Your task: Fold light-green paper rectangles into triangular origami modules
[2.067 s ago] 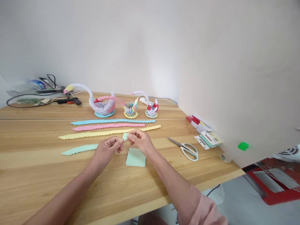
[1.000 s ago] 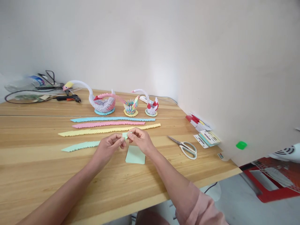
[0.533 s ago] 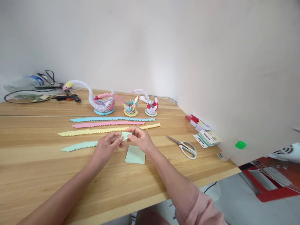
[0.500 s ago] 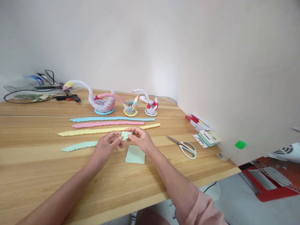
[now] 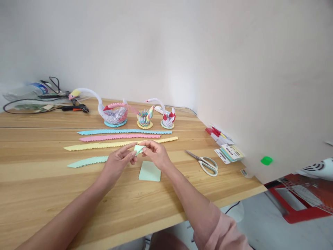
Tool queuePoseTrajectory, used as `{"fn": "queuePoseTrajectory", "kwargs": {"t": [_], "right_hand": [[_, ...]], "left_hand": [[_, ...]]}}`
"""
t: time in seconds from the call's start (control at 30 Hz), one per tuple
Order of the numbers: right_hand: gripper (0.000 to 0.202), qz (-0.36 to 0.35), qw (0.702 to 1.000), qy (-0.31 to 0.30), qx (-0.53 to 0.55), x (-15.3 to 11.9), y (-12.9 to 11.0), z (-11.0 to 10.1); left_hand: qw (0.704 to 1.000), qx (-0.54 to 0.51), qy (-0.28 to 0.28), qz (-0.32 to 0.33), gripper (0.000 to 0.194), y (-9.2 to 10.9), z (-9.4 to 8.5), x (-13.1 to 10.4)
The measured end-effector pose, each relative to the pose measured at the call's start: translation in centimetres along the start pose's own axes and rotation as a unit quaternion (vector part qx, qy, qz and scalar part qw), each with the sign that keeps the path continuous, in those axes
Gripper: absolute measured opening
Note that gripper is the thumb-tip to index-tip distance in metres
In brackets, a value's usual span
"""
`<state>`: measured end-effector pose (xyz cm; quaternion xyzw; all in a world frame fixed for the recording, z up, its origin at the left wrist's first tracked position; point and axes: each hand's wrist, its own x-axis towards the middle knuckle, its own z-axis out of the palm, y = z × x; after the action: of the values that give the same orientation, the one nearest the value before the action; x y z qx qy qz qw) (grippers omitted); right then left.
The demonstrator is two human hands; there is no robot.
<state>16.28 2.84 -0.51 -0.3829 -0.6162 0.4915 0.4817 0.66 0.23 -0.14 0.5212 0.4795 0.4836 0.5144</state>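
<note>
Between my two hands is a small folded piece of pale green paper (image 5: 138, 149), held just above the table. My left hand (image 5: 121, 160) pinches its left side between thumb and fingers. On the other side, my right hand (image 5: 154, 154) grips the right corner. Below the right hand lies a stack of pale green square paper (image 5: 150, 171). A green strip of interlocked folded paper (image 5: 87, 161) runs partly behind my left hand. Beyond the hands stretch a yellow strip (image 5: 99, 146), a pink strip (image 5: 119, 138) and a blue strip (image 5: 125, 132) of the same make.
Scissors (image 5: 205, 163) lie at right, near packs of paper (image 5: 229, 152) against the wall. Three folded-paper swans stand at the back: a large one (image 5: 114, 116), a multicoloured one (image 5: 145, 119) and a small one (image 5: 168, 119). A glue gun (image 5: 74, 108) and a plastic bottle (image 5: 26, 91) lie at left.
The green paper's outline has changed from a flat rectangle to a more pointed, folded shape with a flap showing. Both hands have stayed in nearly the same place.
</note>
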Motion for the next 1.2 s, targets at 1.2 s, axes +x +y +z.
{"fn": "queuePoseTrajectory", "kwargs": {"t": [1.2], "right_hand": [[0.020, 0.000, 1.000, -0.004, 0.014, -0.2, -0.6, 0.2]], "left_hand": [[0.994, 0.103, -0.038, 0.012, 0.026, 0.3, -0.4, -0.1]]}}
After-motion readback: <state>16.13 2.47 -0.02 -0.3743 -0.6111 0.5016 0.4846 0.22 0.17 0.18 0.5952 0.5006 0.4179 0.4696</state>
